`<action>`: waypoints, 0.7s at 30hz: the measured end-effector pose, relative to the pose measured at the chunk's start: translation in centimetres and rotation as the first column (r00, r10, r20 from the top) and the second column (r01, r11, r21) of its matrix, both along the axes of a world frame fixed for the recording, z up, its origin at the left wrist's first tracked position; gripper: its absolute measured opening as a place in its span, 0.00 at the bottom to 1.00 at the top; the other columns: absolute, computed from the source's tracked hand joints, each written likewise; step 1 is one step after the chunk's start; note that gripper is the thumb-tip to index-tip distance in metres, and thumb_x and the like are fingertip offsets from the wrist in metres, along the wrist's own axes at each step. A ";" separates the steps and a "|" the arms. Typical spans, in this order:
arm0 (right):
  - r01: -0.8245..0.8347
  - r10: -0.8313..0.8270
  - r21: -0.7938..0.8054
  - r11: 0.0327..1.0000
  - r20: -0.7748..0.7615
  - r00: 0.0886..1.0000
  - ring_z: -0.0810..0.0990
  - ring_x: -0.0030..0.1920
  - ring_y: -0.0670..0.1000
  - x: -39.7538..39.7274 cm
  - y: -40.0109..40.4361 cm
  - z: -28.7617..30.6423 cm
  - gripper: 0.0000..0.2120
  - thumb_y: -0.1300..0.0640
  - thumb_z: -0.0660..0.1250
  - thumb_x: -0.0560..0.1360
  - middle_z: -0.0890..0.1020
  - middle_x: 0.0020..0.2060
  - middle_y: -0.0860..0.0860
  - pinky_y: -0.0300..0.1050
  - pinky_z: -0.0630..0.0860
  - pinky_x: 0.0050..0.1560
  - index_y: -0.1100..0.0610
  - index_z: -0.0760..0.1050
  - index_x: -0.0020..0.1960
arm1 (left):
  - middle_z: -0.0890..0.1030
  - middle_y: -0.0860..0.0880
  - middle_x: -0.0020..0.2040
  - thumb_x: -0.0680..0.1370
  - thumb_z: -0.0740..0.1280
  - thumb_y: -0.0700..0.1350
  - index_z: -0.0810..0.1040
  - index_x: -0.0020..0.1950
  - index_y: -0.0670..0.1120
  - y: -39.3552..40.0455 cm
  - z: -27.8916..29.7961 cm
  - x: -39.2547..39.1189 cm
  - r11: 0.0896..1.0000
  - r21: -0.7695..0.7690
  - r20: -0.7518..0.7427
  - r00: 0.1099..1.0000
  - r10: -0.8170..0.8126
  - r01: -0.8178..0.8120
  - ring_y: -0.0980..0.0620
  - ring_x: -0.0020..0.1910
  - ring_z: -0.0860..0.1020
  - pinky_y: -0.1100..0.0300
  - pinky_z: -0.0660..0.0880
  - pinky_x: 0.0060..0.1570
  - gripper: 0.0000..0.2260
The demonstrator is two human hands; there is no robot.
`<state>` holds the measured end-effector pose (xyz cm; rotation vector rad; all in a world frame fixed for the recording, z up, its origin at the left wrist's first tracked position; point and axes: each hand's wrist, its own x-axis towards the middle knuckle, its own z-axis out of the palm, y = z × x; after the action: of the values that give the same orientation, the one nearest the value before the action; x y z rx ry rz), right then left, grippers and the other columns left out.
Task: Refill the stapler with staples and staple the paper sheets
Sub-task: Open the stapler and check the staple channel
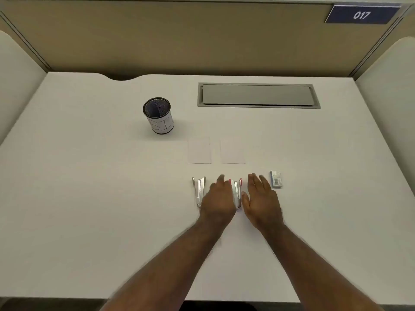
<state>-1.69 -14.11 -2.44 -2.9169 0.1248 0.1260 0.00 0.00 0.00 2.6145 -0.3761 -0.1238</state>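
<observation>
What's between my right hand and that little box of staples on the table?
Nothing visible. The right hand is open beside the pink stapler, and the box of staples lies just to its right across bare table.

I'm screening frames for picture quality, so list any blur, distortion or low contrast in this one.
Head view: both hands, left and right, are smeared by motion blur, worst at the fingertips; wide-angle distortion bows the desk edges and side panels; the two paper sheets barely stand out against the pale top; lighting is soft and even, with only a faint shadow beside the mesh cup.
</observation>
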 end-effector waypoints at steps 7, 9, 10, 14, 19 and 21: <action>0.242 -0.171 0.379 0.893 -0.212 0.962 0.78 0.54 0.55 1.2 0.7 0.2 0.17 0.50 0.57 0.80 0.77 0.53 0.54 0.50 0.76 0.53 0.53 0.72 0.65 | 0.76 0.42 0.58 0.78 0.58 0.38 0.73 0.62 0.40 -0.9 -0.7 1.7 0.933 -0.127 -0.464 0.852 0.243 -0.336 0.44 0.54 0.78 0.60 0.71 0.44 0.13; 0.277 -0.186 0.490 0.827 -0.227 0.956 0.79 0.43 0.54 1.6 0.9 0.3 0.11 0.52 0.58 0.79 0.80 0.43 0.54 0.48 0.76 0.44 0.55 0.77 0.52 | 0.77 0.44 0.53 0.76 0.59 0.40 0.76 0.59 0.40 -1.2 -0.2 1.8 0.909 -0.183 -0.527 0.818 0.229 -0.373 0.45 0.47 0.80 0.62 0.70 0.37 0.14; 0.284 -0.185 0.532 0.798 -0.231 0.955 0.78 0.39 0.53 1.7 0.9 0.3 0.09 0.54 0.59 0.78 0.80 0.39 0.52 0.46 0.74 0.40 0.54 0.76 0.46 | 0.77 0.46 0.46 0.72 0.60 0.41 0.79 0.55 0.40 -1.4 0.1 1.8 0.892 -0.227 -0.563 0.800 0.207 -0.391 0.48 0.40 0.79 0.64 0.70 0.32 0.15; 0.313 -0.201 0.604 0.733 -0.247 0.948 0.76 0.42 0.47 2.0 0.9 0.1 0.11 0.57 0.63 0.76 0.81 0.44 0.48 0.37 0.69 0.42 0.55 0.79 0.57 | 0.80 0.42 0.38 0.66 0.62 0.38 0.82 0.48 0.39 -2.0 0.3 1.7 0.794 -0.384 -0.645 0.752 0.135 -0.472 0.46 0.33 0.81 0.58 0.81 0.34 0.14; 0.340 -0.232 0.674 0.656 -0.248 0.940 0.80 0.42 0.44 2.1 0.7 0.3 0.16 0.59 0.66 0.74 0.79 0.40 0.43 0.33 0.71 0.37 0.56 0.74 0.61 | 0.81 0.42 0.40 0.71 0.59 0.35 0.79 0.43 0.46 -2.6 0.6 1.5 0.624 -0.458 -0.736 0.664 0.133 -0.633 0.44 0.35 0.81 0.44 0.83 0.40 0.11; 0.367 -0.249 0.705 0.607 -0.270 0.930 0.81 0.41 0.45 2.1 0.5 0.3 0.15 0.59 0.67 0.75 0.80 0.39 0.43 0.35 0.73 0.36 0.54 0.72 0.61 | 0.81 0.39 0.41 0.75 0.58 0.33 0.77 0.42 0.46 -2.5 0.5 1.5 0.550 -0.476 -0.766 0.630 0.123 -0.686 0.43 0.36 0.80 0.41 0.82 0.42 0.11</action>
<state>0.42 -13.58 -2.15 -2.0037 0.4806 0.2615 1.46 -2.55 0.54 1.5798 0.4469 -0.5791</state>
